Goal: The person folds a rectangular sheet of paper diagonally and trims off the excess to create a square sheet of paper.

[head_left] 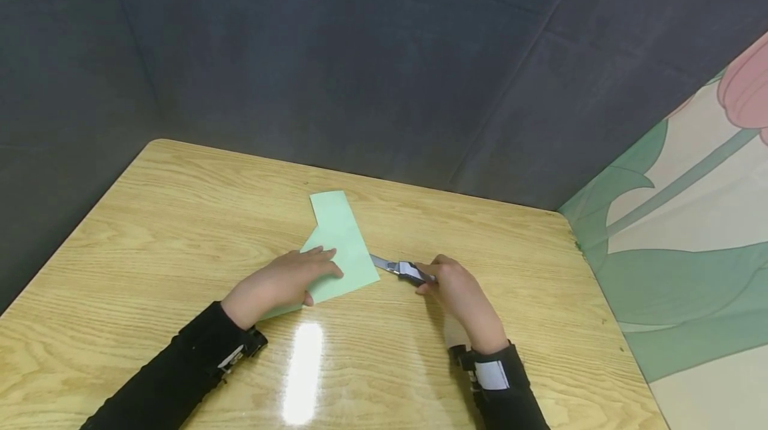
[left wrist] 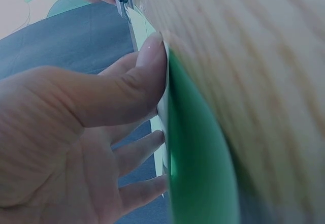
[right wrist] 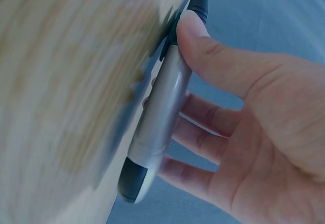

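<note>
A light green sheet of paper (head_left: pixel 348 240) with a notched upper left outline lies on the wooden table. My left hand (head_left: pixel 285 280) rests on it, fingers spread and fairly straight. In the left wrist view the thumb (left wrist: pixel 147 66) lies at the paper's edge, where a darker green part (left wrist: pixel 198 148) bows away from the tabletop. To the right, my right hand (head_left: pixel 459 290) grips a utility knife (head_left: pixel 411 273), its blade out and pointing left at the paper's right edge. Thumb and fingers hold its silver, black-ended handle (right wrist: pixel 162 102) close over the table.
The wooden table (head_left: pixel 510 237) stretches around both hands, with a bright light reflection in front of the paper. Dark cloth (head_left: pixel 336 70) hangs behind its far edge. A curtain with a flower print (head_left: pixel 690 237) is on the right.
</note>
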The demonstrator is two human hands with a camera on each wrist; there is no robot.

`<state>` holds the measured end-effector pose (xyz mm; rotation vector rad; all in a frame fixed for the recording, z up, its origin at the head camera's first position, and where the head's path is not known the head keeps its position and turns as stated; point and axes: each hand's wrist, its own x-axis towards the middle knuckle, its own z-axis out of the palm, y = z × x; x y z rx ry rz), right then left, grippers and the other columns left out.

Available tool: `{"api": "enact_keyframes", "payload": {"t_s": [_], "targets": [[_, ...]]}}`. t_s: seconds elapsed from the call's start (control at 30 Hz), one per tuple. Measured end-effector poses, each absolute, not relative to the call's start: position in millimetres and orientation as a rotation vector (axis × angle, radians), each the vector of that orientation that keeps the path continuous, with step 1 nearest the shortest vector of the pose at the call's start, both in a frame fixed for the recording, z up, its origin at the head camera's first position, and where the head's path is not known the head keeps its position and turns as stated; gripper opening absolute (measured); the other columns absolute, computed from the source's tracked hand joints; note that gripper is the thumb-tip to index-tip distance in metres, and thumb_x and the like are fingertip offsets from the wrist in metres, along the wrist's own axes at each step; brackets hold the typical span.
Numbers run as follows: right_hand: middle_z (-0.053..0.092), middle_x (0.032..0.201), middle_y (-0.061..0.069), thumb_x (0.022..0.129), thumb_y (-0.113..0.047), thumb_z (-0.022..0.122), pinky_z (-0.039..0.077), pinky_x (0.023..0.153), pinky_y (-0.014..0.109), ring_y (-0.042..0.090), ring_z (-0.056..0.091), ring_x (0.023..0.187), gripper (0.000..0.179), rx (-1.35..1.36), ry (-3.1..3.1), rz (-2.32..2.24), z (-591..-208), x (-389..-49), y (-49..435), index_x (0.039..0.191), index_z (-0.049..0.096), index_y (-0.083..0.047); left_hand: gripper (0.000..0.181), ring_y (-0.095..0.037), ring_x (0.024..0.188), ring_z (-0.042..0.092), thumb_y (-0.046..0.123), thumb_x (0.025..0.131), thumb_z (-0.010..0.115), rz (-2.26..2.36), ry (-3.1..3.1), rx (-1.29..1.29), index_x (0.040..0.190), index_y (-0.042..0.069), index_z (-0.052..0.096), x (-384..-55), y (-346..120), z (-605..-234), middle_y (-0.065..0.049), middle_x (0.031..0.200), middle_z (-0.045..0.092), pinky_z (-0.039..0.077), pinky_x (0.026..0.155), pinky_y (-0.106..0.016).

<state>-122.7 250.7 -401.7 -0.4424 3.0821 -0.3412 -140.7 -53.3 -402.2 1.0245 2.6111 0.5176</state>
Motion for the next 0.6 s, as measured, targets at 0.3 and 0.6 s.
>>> {"api": "enact_keyframes", "payload": {"t_s": [0.3, 0.6], "targets": [[0.053, 0.080, -0.002, 0.066, -0.026, 0.071, 0.040, 0.054, 0.020, 0.007, 0.043, 0.061, 0.047, -0.496, 3.085, -0.314, -402, -122, 246, 0.109, 0.062, -0.011, 0.064, -0.023, 0.126, 0.021, 0.011, 0.065, 0.073, 0.514, 2.611, 1.061, 0.122, 0.024, 0.048, -140, -54, -403, -0.003, 0.138, 0.028, 0.023, 0.097, -0.046], [0.052, 0.081, -0.001, 0.067, -0.029, 0.070, 0.038, 0.051, 0.019, 0.007, 0.041, 0.059, 0.048, -0.565, 3.092, -0.286, -402, -120, 238, 0.111, 0.061, -0.012, 0.064, -0.020, 0.127, 0.020, 0.007, 0.065, 0.073, 0.558, 2.574, 1.076, 0.122, 0.026, 0.048, -137, -54, -402, -0.002, 0.138, 0.028, 0.021, 0.098, -0.044]]}}
